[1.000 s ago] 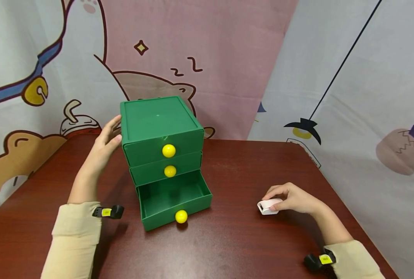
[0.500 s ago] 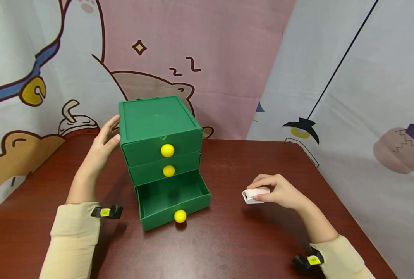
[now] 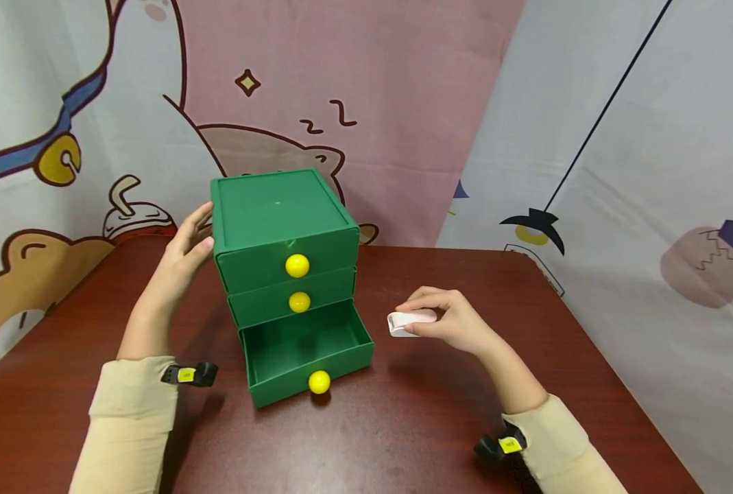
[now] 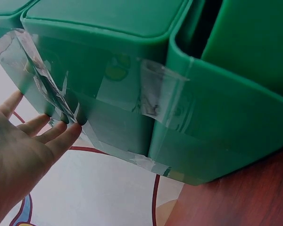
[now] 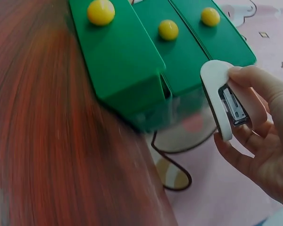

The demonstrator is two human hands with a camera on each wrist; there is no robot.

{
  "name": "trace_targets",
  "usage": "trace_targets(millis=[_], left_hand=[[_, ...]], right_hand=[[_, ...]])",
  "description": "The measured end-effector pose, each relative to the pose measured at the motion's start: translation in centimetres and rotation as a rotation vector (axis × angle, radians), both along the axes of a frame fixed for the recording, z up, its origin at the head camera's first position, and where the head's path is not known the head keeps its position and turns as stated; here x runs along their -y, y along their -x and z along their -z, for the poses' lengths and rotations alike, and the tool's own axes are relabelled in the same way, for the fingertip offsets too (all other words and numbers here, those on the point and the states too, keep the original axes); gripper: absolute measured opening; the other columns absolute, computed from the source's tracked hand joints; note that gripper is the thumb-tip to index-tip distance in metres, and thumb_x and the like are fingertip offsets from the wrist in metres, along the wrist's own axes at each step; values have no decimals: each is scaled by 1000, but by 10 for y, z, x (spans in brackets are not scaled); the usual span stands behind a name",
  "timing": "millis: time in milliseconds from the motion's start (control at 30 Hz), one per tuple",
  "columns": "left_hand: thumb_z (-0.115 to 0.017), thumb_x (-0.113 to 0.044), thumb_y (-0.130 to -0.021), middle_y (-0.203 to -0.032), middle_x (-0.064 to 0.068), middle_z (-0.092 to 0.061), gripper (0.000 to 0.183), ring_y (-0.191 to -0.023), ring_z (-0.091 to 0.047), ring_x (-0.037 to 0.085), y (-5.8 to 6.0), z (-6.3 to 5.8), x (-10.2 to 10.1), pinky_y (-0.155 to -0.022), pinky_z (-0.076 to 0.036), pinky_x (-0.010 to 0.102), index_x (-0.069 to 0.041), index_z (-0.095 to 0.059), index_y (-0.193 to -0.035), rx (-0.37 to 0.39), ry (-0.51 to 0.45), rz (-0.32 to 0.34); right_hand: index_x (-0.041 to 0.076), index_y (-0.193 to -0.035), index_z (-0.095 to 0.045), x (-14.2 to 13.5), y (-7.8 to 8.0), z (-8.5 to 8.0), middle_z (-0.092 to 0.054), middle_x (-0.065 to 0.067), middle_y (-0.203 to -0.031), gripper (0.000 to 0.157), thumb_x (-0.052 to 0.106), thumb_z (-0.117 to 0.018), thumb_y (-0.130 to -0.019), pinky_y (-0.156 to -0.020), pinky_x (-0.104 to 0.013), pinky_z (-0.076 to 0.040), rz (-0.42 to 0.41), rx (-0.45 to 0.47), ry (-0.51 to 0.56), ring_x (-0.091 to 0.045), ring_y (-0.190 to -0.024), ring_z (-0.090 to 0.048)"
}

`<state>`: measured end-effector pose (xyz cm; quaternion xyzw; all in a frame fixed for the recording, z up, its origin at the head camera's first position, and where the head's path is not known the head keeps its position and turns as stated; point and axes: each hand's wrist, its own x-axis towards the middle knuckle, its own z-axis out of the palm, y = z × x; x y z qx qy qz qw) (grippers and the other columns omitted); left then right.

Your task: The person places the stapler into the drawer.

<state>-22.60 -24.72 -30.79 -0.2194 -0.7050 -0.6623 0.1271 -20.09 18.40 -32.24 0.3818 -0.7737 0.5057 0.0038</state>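
A small white stapler (image 3: 406,322) is pinched between the thumb and fingers of my right hand (image 3: 459,321), above the table to the right of the drawers. In the right wrist view, metal parts show in the opening of the stapler (image 5: 216,89). The green three-drawer cabinet (image 3: 280,206) stands at centre left. Its bottom drawer (image 3: 286,387) is pulled out and looks bare inside; the upper two are closed. My left hand (image 3: 179,267) rests its extended fingers against the cabinet's left side. Clear tape (image 4: 155,89) crosses that side in the left wrist view.
Round yellow knobs, such as the top knob (image 3: 297,265), project from the drawer fronts. The dark red wooden table (image 3: 403,425) reaches back to a patterned cloth (image 3: 428,123). The table's right edge slopes beyond my right arm.
My right hand has carried the stapler left and farther back, close to the pulled-out drawer, and it looks higher. The left hand and the cabinet stay in place.
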Motion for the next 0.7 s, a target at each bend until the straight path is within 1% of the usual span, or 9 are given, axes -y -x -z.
trace_targets(millis=[233, 367, 500, 567, 700], left_hand=[[-46, -17, -99, -154, 15, -20, 60, -135, -25, 25, 0, 0, 0, -93, -36, 17, -14, -22, -154, -1, 6, -1], [-47, -17, -99, -153, 15, -21, 60, -134, -26, 25, 0, 0, 0, -93, -36, 17, -13, -23, -153, -3, 0, -1], [-47, -17, -99, -153, 14, -22, 59, -134, -26, 25, 1, 1, 1, -93, -36, 17, -13, -23, -153, -3, -9, 1], [-47, -17, -99, -152, 14, -23, 59, -134, -27, 25, 0, 1, 1, -93, -36, 17, -13, -24, -153, -3, -10, 0], [-47, -17, -99, -153, 14, -23, 59, -134, -26, 26, 1, 1, 0, -93, -36, 17, -13, -23, -153, -4, -10, 4]], right_hand=[[-11, -100, -70, 33, 2, 1, -63, -17, -94, 25, -13, -73, -75, -65, -27, -48, -61, 6, 61, -21, -83, -57], [-10, -100, -71, 51, 0, 0, -63, -17, -93, 24, -12, -73, -76, -66, -27, -48, -61, 11, 72, -23, -83, -57], [-11, -99, -70, 67, 1, 1, -63, -16, -93, 24, -11, -73, -76, -66, -27, -48, -43, 10, 71, -23, -84, -58], [-10, -100, -71, 74, 4, 6, -63, -15, -94, 25, -9, -74, -76, -67, -27, -49, -33, 25, 65, -23, -85, -58], [-5, -103, -72, 85, 14, 25, -64, -13, -99, 26, -3, -76, -78, -68, -27, -49, -24, 60, 30, -22, -87, -57]])
